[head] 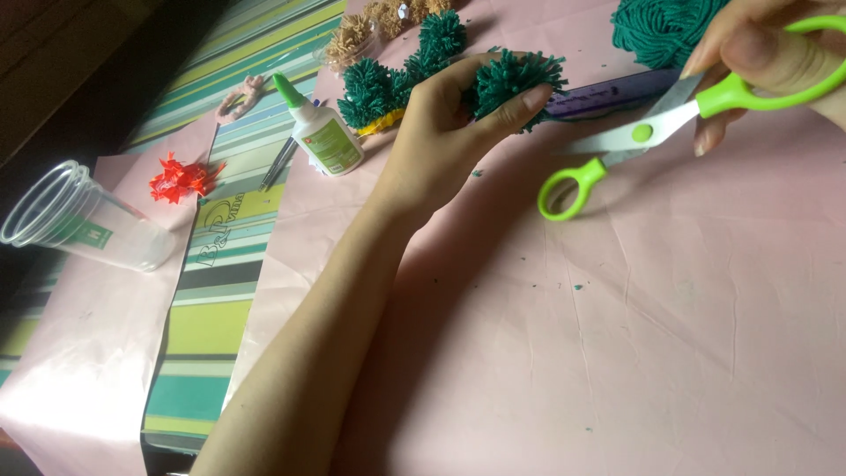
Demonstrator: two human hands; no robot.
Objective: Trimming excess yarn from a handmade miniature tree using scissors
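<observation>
My left hand (pixel 441 132) grips a fluffy dark green yarn pompom (pixel 515 81) above the pink paper (pixel 617 335). My right hand (pixel 775 62), at the top right, holds lime-green-handled scissors (pixel 648 132) by one loop; the other loop hangs free near the paper. The scissors sit just right of the pompom. Three more green pompoms (pixel 388 79) lie in a row behind my left hand. A ball of green yarn (pixel 661 26) rests at the top edge.
A white glue bottle (pixel 322 132) with a green cap lies left of the pompoms. Stacked clear plastic cups (pixel 79 225) lie on their side at far left, near a red ribbon bow (pixel 181 179). A purple ruler (pixel 608 92), beige pompoms (pixel 370 26), pens and striped cloth (pixel 211 291) also show.
</observation>
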